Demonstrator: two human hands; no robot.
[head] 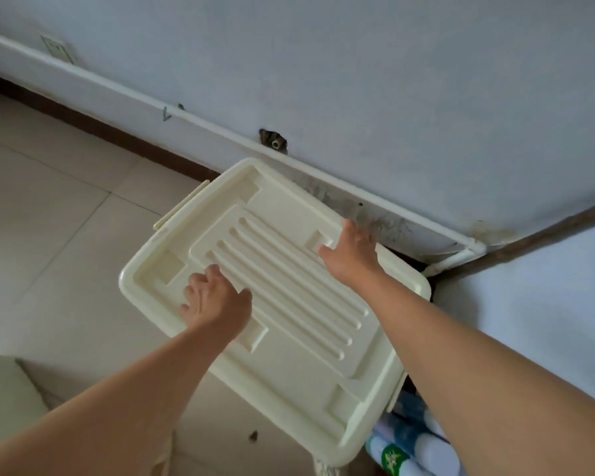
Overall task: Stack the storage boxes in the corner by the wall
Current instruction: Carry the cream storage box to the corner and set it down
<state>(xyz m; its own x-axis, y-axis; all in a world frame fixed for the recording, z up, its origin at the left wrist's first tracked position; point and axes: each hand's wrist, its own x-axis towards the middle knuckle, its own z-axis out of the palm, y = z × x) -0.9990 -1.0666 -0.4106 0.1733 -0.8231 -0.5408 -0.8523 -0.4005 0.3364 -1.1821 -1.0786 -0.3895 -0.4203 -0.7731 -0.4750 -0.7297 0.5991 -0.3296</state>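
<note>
**Both hands flat on the storage box lid in the corner**

The white wall point(358, 63) runs beyond both grips, meeting a second wall to the right of the right hand. The tiled floor point(49, 235) spreads out to the left of the left hand. The cream storage box point(289, 338) stands in the corner by the wall, its ribbed lid under both palms. A white pipe point(117, 85) runs along the wall beyond the fingertips. The left hand point(213, 298) lies spread on the lid's near-left part, grip open, holding nothing. The right hand point(351, 250) rests open on the far edge, fingers extended, closing on nothing.
</note>
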